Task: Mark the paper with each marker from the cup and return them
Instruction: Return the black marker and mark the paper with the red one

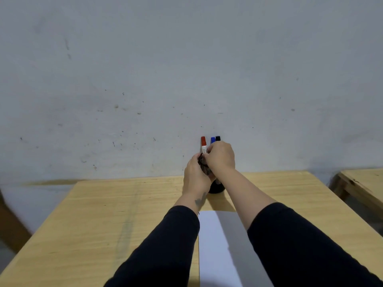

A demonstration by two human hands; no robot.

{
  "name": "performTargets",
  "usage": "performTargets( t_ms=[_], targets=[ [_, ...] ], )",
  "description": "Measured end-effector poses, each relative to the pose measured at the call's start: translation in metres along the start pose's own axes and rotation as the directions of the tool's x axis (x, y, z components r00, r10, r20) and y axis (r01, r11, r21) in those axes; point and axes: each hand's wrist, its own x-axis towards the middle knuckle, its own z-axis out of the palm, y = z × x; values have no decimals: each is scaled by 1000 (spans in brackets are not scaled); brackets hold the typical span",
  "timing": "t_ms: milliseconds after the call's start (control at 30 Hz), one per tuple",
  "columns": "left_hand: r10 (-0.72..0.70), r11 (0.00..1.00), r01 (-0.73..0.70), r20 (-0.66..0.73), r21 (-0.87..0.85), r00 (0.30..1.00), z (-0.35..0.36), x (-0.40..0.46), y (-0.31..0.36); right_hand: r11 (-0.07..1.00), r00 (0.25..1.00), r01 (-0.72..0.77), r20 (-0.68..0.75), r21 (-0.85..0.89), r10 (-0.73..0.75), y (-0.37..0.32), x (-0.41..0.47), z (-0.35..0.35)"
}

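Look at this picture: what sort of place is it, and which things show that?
Probably a bare workroom or workshop: a plain wooden table against a scuffed, unpainted-looking wall, another wooden bench beside it, and only paper and a cup of markers.

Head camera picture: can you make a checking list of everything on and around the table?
Surface: wooden table, bare pale wood.
Job's things: white paper lies flat near the person; black mesh cup stands beyond it, holding a red marker, a blue marker and a black marker.
Clutter: nothing seen.
Grippers: left hand grips the cup; right hand has fingers at the markers.
Cables: nothing seen.
Surroundings: scuffed grey wall; second table at right.
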Motion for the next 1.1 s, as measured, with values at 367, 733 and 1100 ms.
performTargets(
  t_ms=[367, 733, 1100],
  targets=[
    [69, 986, -80, 83, 145, 994, -17, 5, 13, 916, 949, 303, -171, 263, -265, -28, -16, -90],
    [346, 938, -345, -12, 44, 938, -60, -44, 61, 918, 921, 371, 72, 139, -383, 16, -87, -87],
    [205, 954, -248, -240, -166, 949, -62, -79, 43, 829, 998, -12, 53, 559, -21, 17, -136, -66]
  ],
)
